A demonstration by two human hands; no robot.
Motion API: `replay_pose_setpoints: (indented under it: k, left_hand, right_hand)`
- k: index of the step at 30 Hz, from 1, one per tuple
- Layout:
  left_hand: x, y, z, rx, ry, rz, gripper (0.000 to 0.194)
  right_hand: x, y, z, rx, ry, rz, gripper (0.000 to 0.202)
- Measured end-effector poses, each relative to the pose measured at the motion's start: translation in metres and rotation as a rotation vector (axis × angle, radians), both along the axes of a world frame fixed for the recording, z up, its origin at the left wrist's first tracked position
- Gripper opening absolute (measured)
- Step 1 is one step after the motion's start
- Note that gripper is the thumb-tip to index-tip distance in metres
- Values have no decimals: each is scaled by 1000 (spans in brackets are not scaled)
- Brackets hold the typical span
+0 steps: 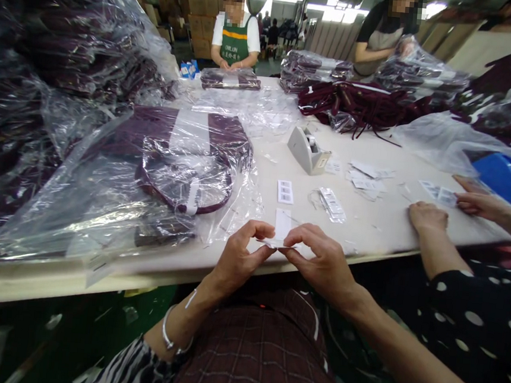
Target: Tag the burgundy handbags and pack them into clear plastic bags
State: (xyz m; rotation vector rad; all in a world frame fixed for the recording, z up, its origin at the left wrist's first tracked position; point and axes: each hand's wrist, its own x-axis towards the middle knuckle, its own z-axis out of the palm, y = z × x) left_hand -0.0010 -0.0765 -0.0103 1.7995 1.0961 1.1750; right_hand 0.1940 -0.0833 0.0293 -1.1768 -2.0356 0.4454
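Observation:
At the table's front edge, my left hand (243,253) and my right hand (321,260) pinch a small white tag (278,243) between thumbs and fingers, the two hands nearly touching. Just behind the fingers lies a blank white card (283,221). Farther back is a white label with printed barcodes (284,191). To its right rests a small stack of tags with strings (332,205). A grey tape dispenser (308,151) stands behind them. Left of my hands, a maroon bag in clear plastic (153,129) lies on the table.
Plastic-wrapped maroon goods (72,38) are piled high at left. At right, another person's hands (430,217) work near labels and a blue tape dispenser (505,177). Maroon straps (357,102) lie farther back. Two people stand across the white table (267,157).

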Motion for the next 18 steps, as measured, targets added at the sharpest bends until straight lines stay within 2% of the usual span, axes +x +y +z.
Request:
replay_pose_setpoints:
  k: [2,5,6,8,9,11,15,18]
  left_hand:
    - [-1,1,0,-5,12,-30,18]
    - [-5,1,-1,163,92,-25,13]
    - [-6,1,-1,246,120,7,14]
    - [-9,1,0,396,163,88,13]
    - [-11,1,1,453,178,123,12]
    - [-14,2,3,547,200,165,10]
    - [-17,5,4,700,299,190,13]
    - [-17,7,2,782,336,211,16]
  right_hand:
    - [1,-2,0,116,-33,37,11]
    - [3,-5,0,202,-68,91,9]
    - [4,-6,-1,194,-53,88,9]
    - [8,-8,-3,96,23,40,21]
    - [10,-9,-4,-3,89,2,29]
    - [13,-12,-7,-300,287,-58,37]
    - [8,-19,-15,-948,779,-61,36]
    - [-6,-25,-20,-1205,995,-6,37]
